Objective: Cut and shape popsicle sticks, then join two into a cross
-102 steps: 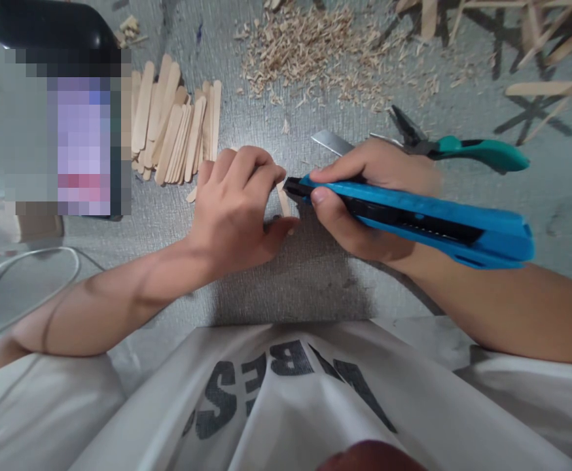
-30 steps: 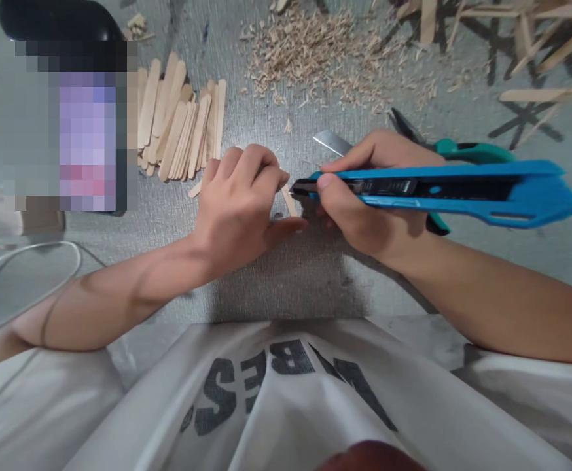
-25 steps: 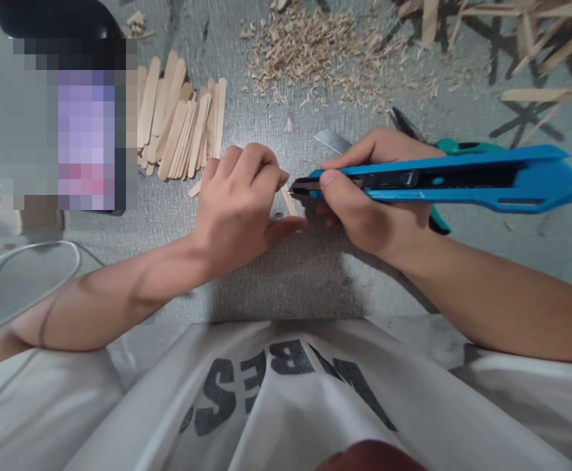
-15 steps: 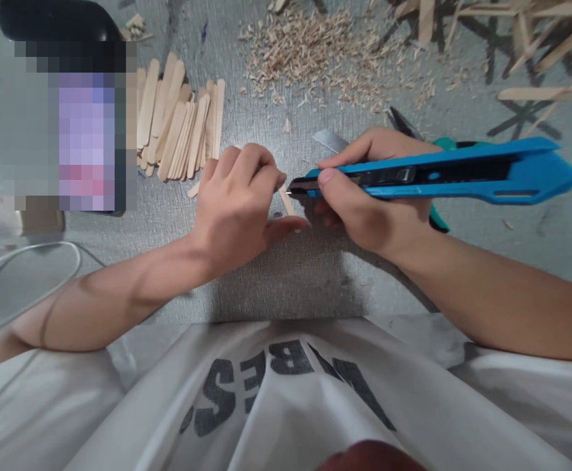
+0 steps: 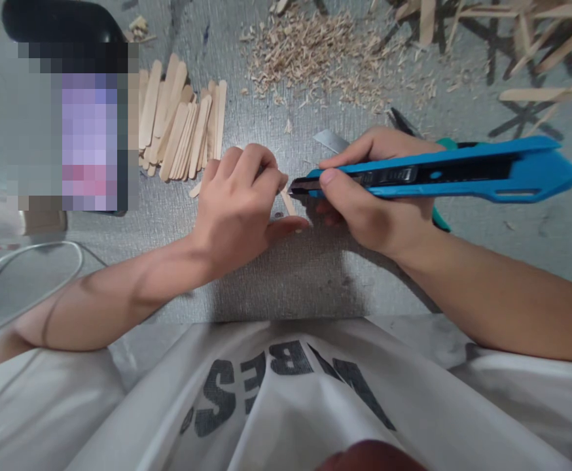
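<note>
My right hand (image 5: 364, 186) is wrapped round a blue box cutter (image 5: 472, 173), its handle pointing right. The tip of the blade reaches a small wooden craft stick (image 5: 288, 201); whether it bites into the wood is too small to tell. My left hand (image 5: 239, 203) steadies that stick on the table, index finger at its top end and thumb near its lower end. Part of the stick is hidden by the fingers. Past my right fingers lies a flat metal strip (image 5: 331, 139), and pliers with green handles (image 5: 447, 143) lie partly under the cutter.
A heap of craft sticks (image 5: 182, 127) lies beyond my left hand. Wood shavings (image 5: 310, 55) are scattered at the back. Several stick pieces (image 5: 526, 33) lie far right. A blurred-out device (image 5: 87, 131) stands at the left, with a white cable (image 5: 77, 252) near my forearm.
Both hands have stayed almost in place, the left still on the stick and the right still round the box cutter. The whole view has shifted very slightly.
</note>
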### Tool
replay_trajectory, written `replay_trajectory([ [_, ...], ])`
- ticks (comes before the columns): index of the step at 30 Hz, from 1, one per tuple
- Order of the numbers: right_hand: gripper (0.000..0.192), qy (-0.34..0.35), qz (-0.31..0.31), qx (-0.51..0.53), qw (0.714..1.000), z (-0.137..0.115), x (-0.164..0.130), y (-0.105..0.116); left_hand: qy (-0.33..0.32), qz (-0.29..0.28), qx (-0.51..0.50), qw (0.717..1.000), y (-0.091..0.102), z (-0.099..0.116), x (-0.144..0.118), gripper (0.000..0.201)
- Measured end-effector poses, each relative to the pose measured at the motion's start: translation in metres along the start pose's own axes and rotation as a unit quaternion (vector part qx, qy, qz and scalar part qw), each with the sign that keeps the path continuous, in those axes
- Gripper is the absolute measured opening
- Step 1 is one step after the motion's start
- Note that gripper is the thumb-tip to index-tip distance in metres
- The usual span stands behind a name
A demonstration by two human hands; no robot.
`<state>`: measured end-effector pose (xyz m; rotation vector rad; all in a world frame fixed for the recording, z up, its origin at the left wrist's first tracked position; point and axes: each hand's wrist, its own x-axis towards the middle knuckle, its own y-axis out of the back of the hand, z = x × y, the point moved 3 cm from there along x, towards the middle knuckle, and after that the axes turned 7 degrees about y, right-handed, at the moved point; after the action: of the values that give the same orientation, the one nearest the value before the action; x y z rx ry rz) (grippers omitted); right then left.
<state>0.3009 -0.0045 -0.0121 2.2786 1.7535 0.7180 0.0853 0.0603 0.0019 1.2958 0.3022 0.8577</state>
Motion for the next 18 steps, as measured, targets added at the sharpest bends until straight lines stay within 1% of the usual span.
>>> replay_trajectory([
  [2, 0.014, -0.002, -0.001, 0.002, 1.000, -0.0015, 0.0006, 0.0001, 0.014, -0.019, -0.015, 1.000, -0.0008, -0.0014, -0.0003, 0.066],
  [4, 0.013, 0.000, -0.003, 0.006, 1.000, -0.0028, 0.0017, -0.0001, 0.025, -0.024, -0.023, 0.999, -0.0015, -0.0022, -0.0006, 0.066],
  [8, 0.011, 0.007, -0.004, 0.003, 1.000, -0.0042, 0.0039, 0.0001, 0.008, 0.011, -0.005, 1.000, -0.0017, -0.0001, -0.0007, 0.070],
  [12, 0.013, 0.006, -0.010, 0.000, 1.000, -0.0053, 0.0047, 0.0008, -0.008, 0.026, 0.017, 0.999, -0.0014, 0.0012, -0.0001, 0.074],
  [15, 0.009, 0.014, 0.003, 0.012, 1.000, -0.0067, 0.0044, 0.0017, 0.009, -0.002, -0.010, 1.000, -0.0012, -0.0003, 0.0005, 0.069],
  [17, 0.010, 0.018, 0.005, 0.021, 1.000, -0.0073, 0.0038, 0.0017, 0.026, -0.030, -0.027, 0.999, -0.0015, -0.0015, 0.0005, 0.066],
  [18, 0.011, 0.016, 0.005, 0.024, 1.000, -0.0073, 0.0035, 0.0018, 0.027, -0.031, -0.029, 0.999, -0.0011, -0.0016, 0.0004, 0.067],
])
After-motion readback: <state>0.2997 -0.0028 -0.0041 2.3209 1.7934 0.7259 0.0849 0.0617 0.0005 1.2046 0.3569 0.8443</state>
